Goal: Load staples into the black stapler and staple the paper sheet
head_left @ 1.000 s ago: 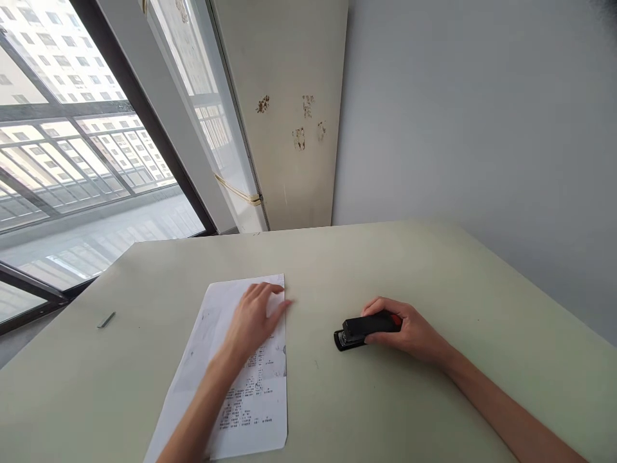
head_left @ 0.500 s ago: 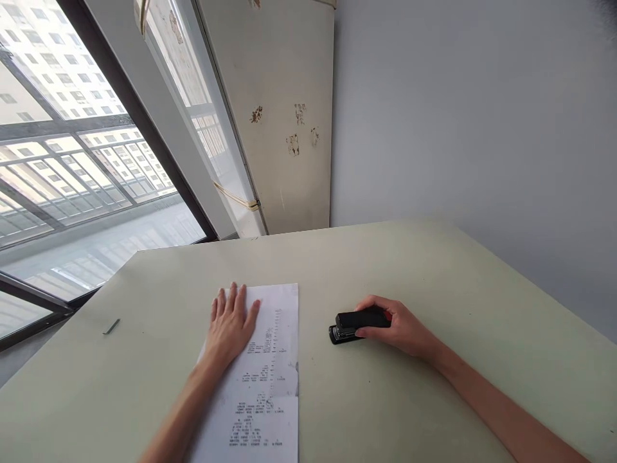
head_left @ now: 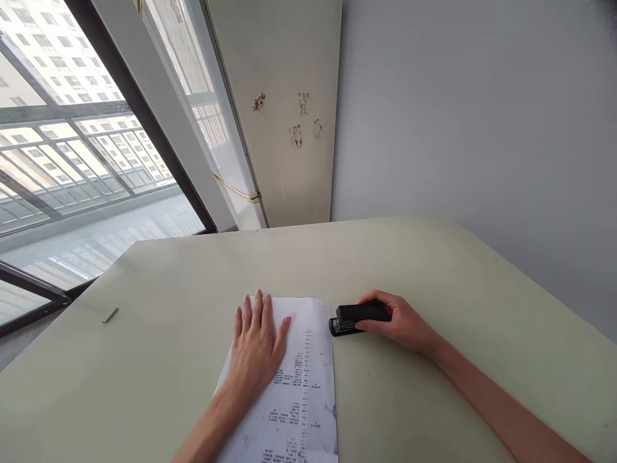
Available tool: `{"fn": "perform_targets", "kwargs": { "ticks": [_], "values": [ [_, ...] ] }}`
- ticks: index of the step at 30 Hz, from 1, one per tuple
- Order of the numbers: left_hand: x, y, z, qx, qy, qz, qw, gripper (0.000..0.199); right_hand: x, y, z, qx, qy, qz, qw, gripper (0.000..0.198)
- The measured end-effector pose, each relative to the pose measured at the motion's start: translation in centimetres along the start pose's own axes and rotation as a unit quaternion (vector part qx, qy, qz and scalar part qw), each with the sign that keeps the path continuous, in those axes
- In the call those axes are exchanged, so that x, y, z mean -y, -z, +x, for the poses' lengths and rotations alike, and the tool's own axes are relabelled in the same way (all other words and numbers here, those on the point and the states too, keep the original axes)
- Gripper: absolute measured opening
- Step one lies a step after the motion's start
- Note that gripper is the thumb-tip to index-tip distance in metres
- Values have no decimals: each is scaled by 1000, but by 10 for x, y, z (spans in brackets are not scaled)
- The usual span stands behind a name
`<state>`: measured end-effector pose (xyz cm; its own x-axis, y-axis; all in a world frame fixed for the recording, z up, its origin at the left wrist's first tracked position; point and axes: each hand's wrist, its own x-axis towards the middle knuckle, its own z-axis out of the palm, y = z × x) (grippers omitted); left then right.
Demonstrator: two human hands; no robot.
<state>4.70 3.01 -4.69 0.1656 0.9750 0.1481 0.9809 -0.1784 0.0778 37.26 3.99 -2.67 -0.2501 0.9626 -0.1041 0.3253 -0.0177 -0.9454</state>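
Observation:
Printed paper sheets lie on the table in front of me. My left hand rests flat on their upper left part, fingers stretched out. To the right, my right hand is wrapped round a black stapler standing on the tabletop. The stapler's front end points left and is right at the sheets' upper right edge; whether paper has entered its mouth I cannot tell. The underside of the left palm and the right hand's inner fingers are hidden.
A small dark strip lies on the left of the pale green table. Behind the table stand a worn white refrigerator and a grey wall. A framed window is on the left.
My left hand has slid the paper sheets to the right and slightly toward me, bringing their edge up to the stapler. My right hand and the stapler have stayed nearly in place.

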Motion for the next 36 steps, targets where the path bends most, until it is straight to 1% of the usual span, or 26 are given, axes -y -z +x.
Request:
{"fn": "perform_targets", "kwargs": {
  "ticks": [4,8,10,14,16,19,22,25,31,36],
  "values": [
    [-1,0,-4,-15,-4,1,1000,75,1,0,-1,-3,-5,1,1000,39],
    [-4,3,-2,-47,-17,8,999,72,2,-1,-2,-12,-4,-1,1000,36],
    [-10,7,4,-68,-41,4,997,65,3,-1,-3,-16,-2,-9,1000,35],
    [-30,10,23,-100,-114,-39,988,40,4,-1,-2,-15,0,-16,1000,35],
    [-39,8,33,-114,-124,-58,984,31,4,-2,-2,-13,-3,-14,1000,35],
    [-46,3,42,-119,-115,-83,983,23,3,-2,-2,-10,-8,-9,1000,35],
    [-46,0,44,-116,-107,-111,981,21,4,-1,-2,-10,-13,-11,1000,35],
    [-44,-1,44,-112,-102,-140,979,21,4,-1,-3,-10,-14,-18,1000,36],
    [-39,0,42,-118,-82,-161,976,17,5,-1,-4,-6,-21,-21,1000,36],
    [-36,3,32,-123,-63,-174,975,15,1,-1,-5,-8,-16,-38,999,38]
  ]
}}
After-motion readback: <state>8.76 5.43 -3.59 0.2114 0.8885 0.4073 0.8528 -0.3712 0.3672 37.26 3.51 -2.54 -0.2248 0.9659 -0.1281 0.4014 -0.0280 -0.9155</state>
